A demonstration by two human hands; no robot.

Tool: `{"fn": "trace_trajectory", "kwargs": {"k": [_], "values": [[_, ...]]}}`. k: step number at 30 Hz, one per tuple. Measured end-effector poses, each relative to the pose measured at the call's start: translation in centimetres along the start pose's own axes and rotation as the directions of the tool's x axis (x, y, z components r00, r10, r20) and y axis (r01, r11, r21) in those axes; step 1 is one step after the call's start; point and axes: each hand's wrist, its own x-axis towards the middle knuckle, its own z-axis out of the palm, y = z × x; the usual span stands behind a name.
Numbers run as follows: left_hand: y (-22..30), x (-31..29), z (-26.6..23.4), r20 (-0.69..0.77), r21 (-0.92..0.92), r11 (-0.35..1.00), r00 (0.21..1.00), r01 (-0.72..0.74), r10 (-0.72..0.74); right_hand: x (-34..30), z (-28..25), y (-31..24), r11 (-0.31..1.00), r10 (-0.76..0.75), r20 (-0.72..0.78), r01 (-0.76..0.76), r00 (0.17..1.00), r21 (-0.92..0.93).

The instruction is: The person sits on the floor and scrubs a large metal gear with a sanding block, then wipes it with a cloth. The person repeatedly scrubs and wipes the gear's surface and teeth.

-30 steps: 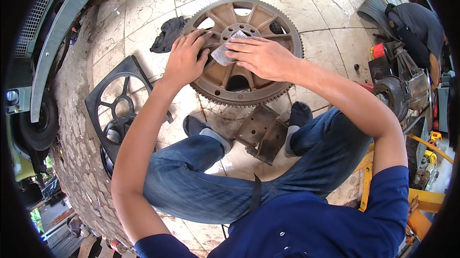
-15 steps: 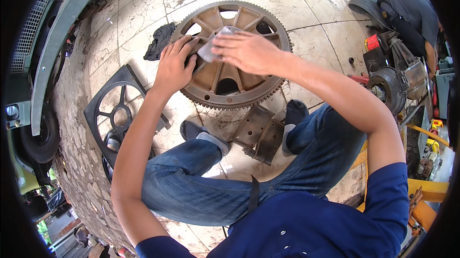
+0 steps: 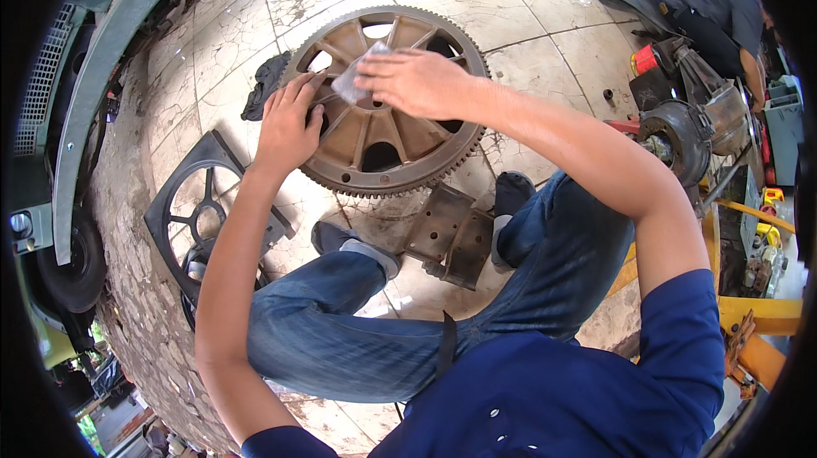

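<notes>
A large brown metal flywheel [image 3: 362,139] with a toothed rim and spokes lies on the tiled floor in front of my feet. My left hand [image 3: 289,128] rests on its left rim, fingers stretched over the edge and thumb apart. Over the hub, my right hand [image 3: 417,83] pinches a grey folded sheet [image 3: 351,82] against the wheel's face. Whether the sheet is cloth or abrasive paper, I cannot tell. Part of the hub is hidden beneath the hand and sheet.
A black fan shroud [image 3: 162,221] lies left of my legs. Between my feet sits a rusty metal bracket [image 3: 451,237]. A crumpled black cloth [image 3: 262,88] is beside the wheel. At the right are a greasy metal assembly [image 3: 681,139] and a bent-over person [image 3: 713,11].
The view has shifted, moving the scene slightly left. My right hand and the grey sheet have slid a little toward the far side of the hub. My left hand stays on the rim.
</notes>
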Motion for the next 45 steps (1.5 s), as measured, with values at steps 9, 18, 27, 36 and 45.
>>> {"fn": "trace_trajectory", "kwargs": {"k": [9, 18, 27, 36, 45], "values": [[-0.4, -0.4, -0.2, -0.011, -0.005, 1.0, 1.0, 0.005, -0.005, -1.3, -1.2, -2.4, 0.998, 0.038, 0.037, -0.04, 0.999, 0.052], [-0.2, -0.2, 0.0, -0.032, -0.014, 1.0, 0.999, -0.022, 0.022, -4.0, -2.4, 1.1, 0.99, 0.137, 0.063, -0.136, 0.988, -0.026], [1.6, 0.7, -1.3, 0.107, 0.003, 0.982, 0.977, -0.188, 0.187, -3.9, -3.0, 0.1, 0.994, 0.098, 0.106, -0.102, 0.99, 0.032], [0.7, 0.2, -0.3, 0.083, -0.218, 0.973, 0.992, -0.079, 0.099, -2.8, -2.9, -2.7, 0.98, 0.19, 0.125, -0.195, 0.974, 0.029], [0.4, 0.3, -0.1, 0.097, -0.254, 0.965, 0.991, -0.061, 0.088, -3.4, -3.0, -1.0, 0.983, 0.158, 0.147, -0.169, 0.976, 0.067]]}}
